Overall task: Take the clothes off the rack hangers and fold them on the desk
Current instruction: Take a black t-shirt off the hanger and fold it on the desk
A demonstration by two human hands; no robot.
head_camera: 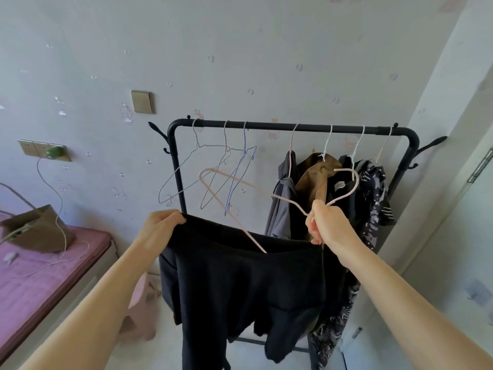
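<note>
A black garment (240, 284) hangs in front of the black clothes rack (293, 127). My left hand (160, 225) grips its top left edge. My right hand (328, 225) holds the neck of a pink wire hanger (234, 180) and pinches the garment's top right corner. One arm of the hanger is still inside the garment; the rest is tilted up and out of it. On the rack's right half hang a grey garment (282, 198), a brown one (314, 177), a black one (341, 198) and a patterned one (373, 193). Three bare wire hangers (224, 166) hang on the left half.
A purple-covered surface (40, 284) with a brown bag (40, 228) and a white cable lies at the left. A pink stool (141, 311) stands on the floor beside the rack. A wall and door frame (453, 182) close in on the right.
</note>
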